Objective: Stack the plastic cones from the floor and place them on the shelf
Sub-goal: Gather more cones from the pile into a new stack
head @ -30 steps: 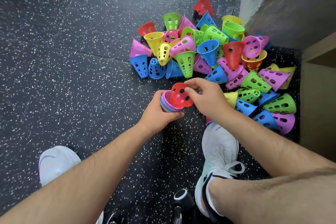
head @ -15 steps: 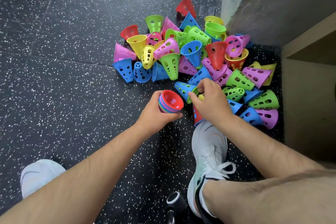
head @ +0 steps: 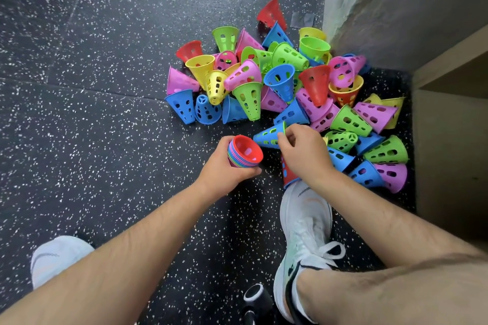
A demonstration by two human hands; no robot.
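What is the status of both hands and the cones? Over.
Left hand grips nested stack of plastic cones, red one innermost. Right hand pinches blue perforated plastic cone by its rim. Loose cone pile beyond; nothing between cone and stack.

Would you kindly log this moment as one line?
left hand holds cone stack | right hand pinches blue cone | pile on floor
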